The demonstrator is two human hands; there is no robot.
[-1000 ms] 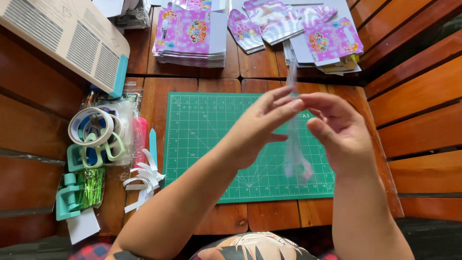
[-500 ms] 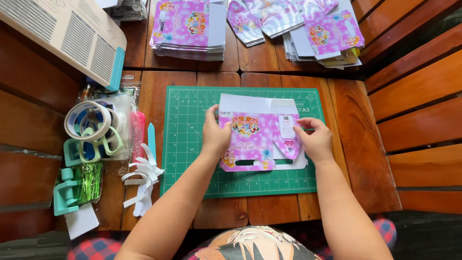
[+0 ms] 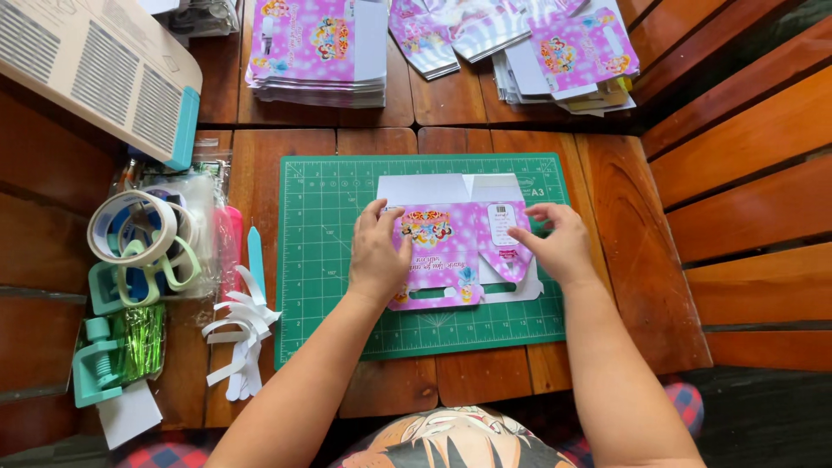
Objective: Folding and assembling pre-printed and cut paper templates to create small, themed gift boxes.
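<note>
My left hand lies flat, fingers spread, pressing the left part of a pink printed box blank that rests unfolded on the green cutting mat in the middle of the table. My right hand is open too, fingertips pushing down on the blank's right flap; neither hand grips anything. Left of the mat lie white paper strips, rolls of tape and a teal tape dispenser. Stacks of the same pink blanks sit along the far edge.
</note>
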